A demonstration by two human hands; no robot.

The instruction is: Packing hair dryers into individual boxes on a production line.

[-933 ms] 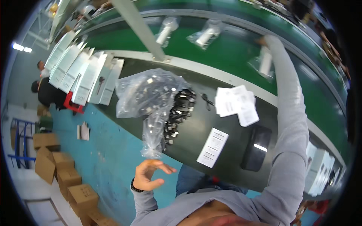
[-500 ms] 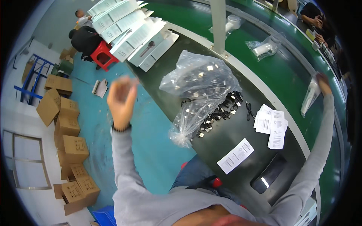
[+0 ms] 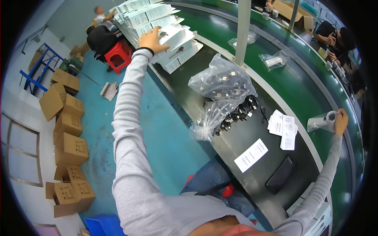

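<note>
At the far left, my left hand (image 3: 152, 40) is stretched out with fingers spread, over the near side of a stack of pale green-white printed boxes (image 3: 182, 55). Whether its fingertips touch a box I cannot tell. Out over the green conveyor belt on the right, my right hand (image 3: 341, 122) is closed on the end of a white handheld device in a clear plastic bag (image 3: 323, 122). A round, ring-like end of the device shows beside the fingers.
On the dark bench are a clear bag of black cables (image 3: 222, 80), loose cables (image 3: 241, 112), printed leaflets (image 3: 284, 128), a single leaflet (image 3: 251, 155) and a black phone (image 3: 280, 175). A metal post (image 3: 242, 33) rises beside the belt. Other bagged devices (image 3: 275, 60) lie farther along. People sit nearby.
My left hand has moved forward from above the floor to the boxes, its fingers spreading. My right hand has come nearer with the bagged device. The view has shifted.
</note>
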